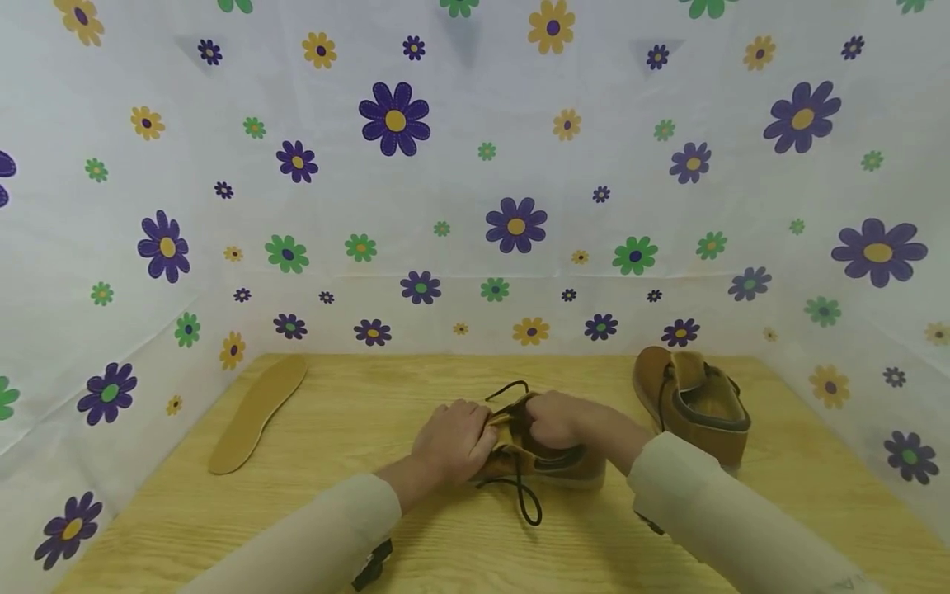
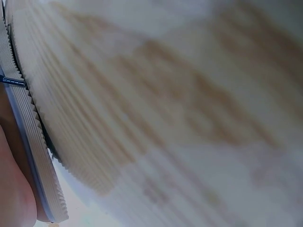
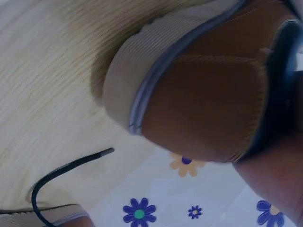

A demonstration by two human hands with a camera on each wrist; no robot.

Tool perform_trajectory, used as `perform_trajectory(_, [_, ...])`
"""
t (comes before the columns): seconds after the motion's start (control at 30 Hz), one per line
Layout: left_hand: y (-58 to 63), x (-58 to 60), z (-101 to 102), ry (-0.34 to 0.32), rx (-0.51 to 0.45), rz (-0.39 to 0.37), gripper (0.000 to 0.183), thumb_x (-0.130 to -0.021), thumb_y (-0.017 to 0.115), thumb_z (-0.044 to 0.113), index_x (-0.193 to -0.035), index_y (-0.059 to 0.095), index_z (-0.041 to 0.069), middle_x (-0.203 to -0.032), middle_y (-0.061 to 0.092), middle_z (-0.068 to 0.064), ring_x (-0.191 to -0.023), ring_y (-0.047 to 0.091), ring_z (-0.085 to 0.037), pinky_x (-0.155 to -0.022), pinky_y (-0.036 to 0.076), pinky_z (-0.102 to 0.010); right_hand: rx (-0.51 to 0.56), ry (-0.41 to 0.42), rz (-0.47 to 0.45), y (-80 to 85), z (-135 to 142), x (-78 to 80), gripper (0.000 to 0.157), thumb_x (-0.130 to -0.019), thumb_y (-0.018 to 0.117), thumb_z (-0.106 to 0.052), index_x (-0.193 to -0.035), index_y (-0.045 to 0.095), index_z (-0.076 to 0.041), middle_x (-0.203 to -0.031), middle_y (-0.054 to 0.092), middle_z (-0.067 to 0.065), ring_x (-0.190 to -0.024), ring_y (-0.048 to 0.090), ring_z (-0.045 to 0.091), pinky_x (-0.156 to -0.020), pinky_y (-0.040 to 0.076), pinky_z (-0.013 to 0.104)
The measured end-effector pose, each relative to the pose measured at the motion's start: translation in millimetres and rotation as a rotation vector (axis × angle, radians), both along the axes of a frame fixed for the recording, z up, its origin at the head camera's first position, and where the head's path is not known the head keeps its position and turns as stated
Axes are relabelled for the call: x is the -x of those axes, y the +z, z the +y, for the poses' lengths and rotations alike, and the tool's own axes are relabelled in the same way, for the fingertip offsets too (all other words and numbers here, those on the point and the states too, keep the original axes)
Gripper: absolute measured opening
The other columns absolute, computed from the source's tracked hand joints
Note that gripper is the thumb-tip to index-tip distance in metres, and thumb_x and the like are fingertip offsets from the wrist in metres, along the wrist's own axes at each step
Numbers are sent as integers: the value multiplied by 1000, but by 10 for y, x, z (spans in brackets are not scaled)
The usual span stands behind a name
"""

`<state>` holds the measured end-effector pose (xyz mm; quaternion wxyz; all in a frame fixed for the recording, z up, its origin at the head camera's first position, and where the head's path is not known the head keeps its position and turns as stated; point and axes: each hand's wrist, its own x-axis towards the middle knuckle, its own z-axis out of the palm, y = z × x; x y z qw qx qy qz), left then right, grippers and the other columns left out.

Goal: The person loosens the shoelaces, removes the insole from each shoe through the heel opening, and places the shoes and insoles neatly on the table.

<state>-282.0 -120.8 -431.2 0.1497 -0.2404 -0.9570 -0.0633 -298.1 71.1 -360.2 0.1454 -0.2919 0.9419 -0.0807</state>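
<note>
A brown leather shoe [image 1: 586,477] with a pale sole lies on the table in front of me, toe to the left. My left hand [image 1: 454,441] grips its front part. Into the shoe's mouth reaches my right hand [image 1: 557,419], its fingertips hidden inside; I cannot tell what they hold there. A dark lace [image 1: 530,505] loops loosely down the near side. The right wrist view has the stitched heel [image 3: 208,109] close up, with the right hand [image 3: 279,177] at the collar. At the left wrist view's edge, the ridged sole [image 2: 40,146] runs beside the left hand [image 2: 14,189].
A second brown shoe [image 1: 690,412] stands at the back right, close to my right forearm. A tan insole [image 1: 260,412] lies flat at the left of the wooden table [image 1: 356,388]. White flowered cloth [image 1: 460,206] walls the table at the back and sides.
</note>
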Motion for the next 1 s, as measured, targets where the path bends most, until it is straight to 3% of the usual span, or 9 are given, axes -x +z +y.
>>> perform_trajectory(0.2, [-56, -34, -1, -6, -2, 16, 36, -94, 32, 32, -98, 60, 10, -94, 63, -5, -89, 59, -24, -77, 46, -43, -44, 8, 84, -22, -14, -111, 20, -87, 47, -5, -70, 54, -12, -69, 54, 2, -62, 47, 16, -60, 42, 30])
perform_trajectory(0.4, [-26, -44, 7, -27, 7, -19, 44, -96, 28, 35, -110, 60, 8, -105, 64, -6, -97, 59, -25, -84, 45, -45, -108, -17, -48, 10, -41, -48, 23, -91, 43, -7, -71, 54, -10, -70, 52, 3, -64, 47, 17, -63, 40, 30])
perform_trajectory(0.53, [19, -1, -1, -9, 9, -21, 44, -97, 27, 36, -111, 60, 9, -105, 63, -5, -98, 58, -25, -85, 44, -45, -137, -18, -87, 88, -94, 45, 24, -93, 39, -7, -72, 52, -8, -71, 49, 4, -66, 44, 18, -65, 36, 31])
perform_trajectory(0.73, [43, 6, 17, -5, 27, -49, 47, -97, 26, 36, -116, 59, 9, -113, 63, -6, -104, 57, -26, -87, 44, -46, -172, -34, -123, 99, -88, 48, 26, -93, 38, -7, -71, 52, -9, -72, 51, 4, -67, 45, 17, -64, 36, 30])
perform_trajectory(1.0, [57, -8, 23, 9, 31, -49, 47, -96, 26, 36, -116, 59, 8, -112, 63, -6, -105, 57, -26, -88, 43, -46, -196, -8, -93, 80, -118, 31, 24, -91, 42, -5, -69, 51, -9, -74, 51, 3, -69, 45, 16, -67, 38, 29])
